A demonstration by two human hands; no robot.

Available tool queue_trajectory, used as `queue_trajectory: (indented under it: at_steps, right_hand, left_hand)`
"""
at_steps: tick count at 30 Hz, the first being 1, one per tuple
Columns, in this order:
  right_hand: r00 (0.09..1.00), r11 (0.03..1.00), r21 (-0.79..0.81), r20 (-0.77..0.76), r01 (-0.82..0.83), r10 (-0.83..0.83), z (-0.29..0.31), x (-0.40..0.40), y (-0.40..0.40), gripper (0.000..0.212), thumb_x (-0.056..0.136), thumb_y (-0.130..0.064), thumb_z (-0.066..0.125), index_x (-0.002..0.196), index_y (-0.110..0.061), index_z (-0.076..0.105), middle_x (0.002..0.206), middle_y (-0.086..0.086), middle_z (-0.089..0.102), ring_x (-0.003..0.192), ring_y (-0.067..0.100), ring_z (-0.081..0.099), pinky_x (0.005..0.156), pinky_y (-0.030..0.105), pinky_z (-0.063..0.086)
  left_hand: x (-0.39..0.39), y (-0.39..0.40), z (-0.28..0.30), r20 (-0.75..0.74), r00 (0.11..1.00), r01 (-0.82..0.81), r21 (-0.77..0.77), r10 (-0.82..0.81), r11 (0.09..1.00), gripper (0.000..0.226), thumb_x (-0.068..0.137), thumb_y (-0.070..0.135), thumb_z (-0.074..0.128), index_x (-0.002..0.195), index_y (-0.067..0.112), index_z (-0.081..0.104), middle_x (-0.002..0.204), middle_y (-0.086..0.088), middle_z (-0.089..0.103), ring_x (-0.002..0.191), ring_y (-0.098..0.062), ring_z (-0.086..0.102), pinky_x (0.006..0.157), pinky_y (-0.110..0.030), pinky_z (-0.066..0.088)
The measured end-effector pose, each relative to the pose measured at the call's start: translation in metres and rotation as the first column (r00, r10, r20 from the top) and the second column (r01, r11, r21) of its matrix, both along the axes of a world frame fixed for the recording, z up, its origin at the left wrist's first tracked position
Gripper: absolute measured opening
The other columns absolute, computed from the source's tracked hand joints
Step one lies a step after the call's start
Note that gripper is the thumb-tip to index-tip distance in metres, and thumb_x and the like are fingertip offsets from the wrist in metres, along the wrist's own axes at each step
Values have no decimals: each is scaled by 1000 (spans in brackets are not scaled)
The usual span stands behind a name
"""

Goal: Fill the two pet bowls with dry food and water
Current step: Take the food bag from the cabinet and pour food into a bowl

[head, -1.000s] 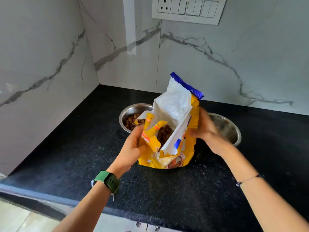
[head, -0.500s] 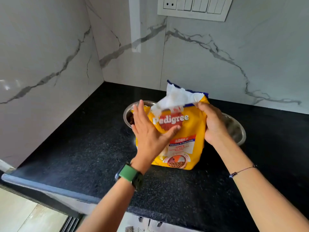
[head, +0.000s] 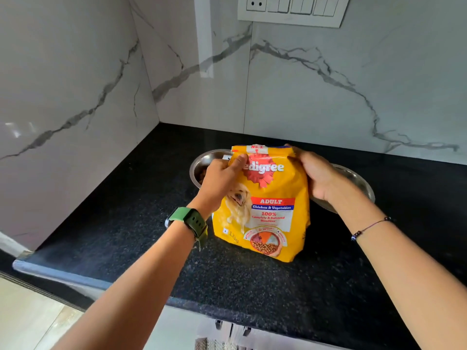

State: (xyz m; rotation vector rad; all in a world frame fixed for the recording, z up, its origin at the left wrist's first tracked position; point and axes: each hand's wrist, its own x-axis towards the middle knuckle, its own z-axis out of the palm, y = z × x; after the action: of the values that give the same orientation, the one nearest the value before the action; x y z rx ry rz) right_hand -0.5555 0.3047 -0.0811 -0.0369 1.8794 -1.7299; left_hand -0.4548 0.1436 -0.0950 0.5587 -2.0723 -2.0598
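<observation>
A yellow dry-food bag [head: 267,213] stands upright on the black counter [head: 126,236], its top folded down. My left hand [head: 222,180] grips the bag's upper left corner. My right hand [head: 318,175] holds its upper right side. Behind the bag on the left sits a steel bowl [head: 202,165] with brown kibble showing inside. A second steel bowl [head: 353,183] sits behind on the right, mostly hidden by my right hand; I cannot see what it contains.
White marble walls meet in a corner behind the bowls. A switch panel [head: 290,10] is mounted on the back wall. The counter's front edge [head: 75,276] runs along the bottom, with cabinet handles [head: 231,327] and floor below.
The bag's open white-lined top has been folded down shut and its printed front turned toward me. My left hand moved from the bag's face up to its top corner.
</observation>
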Motion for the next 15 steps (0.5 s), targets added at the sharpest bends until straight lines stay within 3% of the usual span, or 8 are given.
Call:
queue_trajectory:
  at_steps: [3,5,6,9,12,13,15]
  right_hand:
    - [991,956,290,-113,-35,71,9,6,-3,31,91,-38,56,73,-15,65,69,4,70,75,23,63,76,33,51]
    - [963,834,551,-206,-34,175,14,11,-2,16,94,-31,53,98,-17,60,88,3,60,85,18,55,65,26,46]
    - [945,778,628,-244,-19,220,14,13,-1,20,94,-27,54,112,-20,52,97,2,53,91,17,50,61,26,42]
    - [856,808,570,-483,146,186,8,21,7,53,91,-20,59,136,-30,33,111,6,51,96,19,52,65,27,42]
    - [617,914,352,-770,199,163,0,41,15,44,95,-17,51,137,-27,44,117,1,52,101,15,54,79,20,45]
    - [577,917,371,-785,146,226,-3,47,17,38,96,-20,49,134,-25,50,123,0,50,111,16,51,89,22,43]
    - [591,860,509,-702,27,397,-8,60,23,41,93,-38,50,133,-28,52,142,1,41,131,16,39,103,26,32]
  left_hand:
    - [-2,2,-3,72,996,-39,-74,45,996,23,91,26,57,81,7,65,96,-21,71,89,-37,69,85,-51,55]
    - [-4,6,-3,98,993,-52,-193,72,980,20,90,20,57,77,5,64,89,-21,70,84,-36,68,80,-43,57]
    - [-5,8,-3,114,991,-38,-287,74,957,20,89,20,58,79,3,64,84,-19,67,80,-33,66,73,-37,54]
    - [-7,14,-2,129,991,48,-559,30,828,35,87,27,62,112,5,51,96,-10,60,87,-24,60,69,-30,46]
    - [-6,14,-2,73,994,106,-745,-79,658,58,85,22,65,135,19,36,129,-16,38,110,-30,50,87,-32,45]
    - [-4,12,-1,81,991,128,-806,-107,578,57,85,20,62,137,24,38,131,-17,32,116,-32,45,94,-35,43]
    - [-1,9,0,207,969,243,-891,-133,383,48,88,21,55,134,31,46,135,-14,29,125,-36,33,100,-44,37]
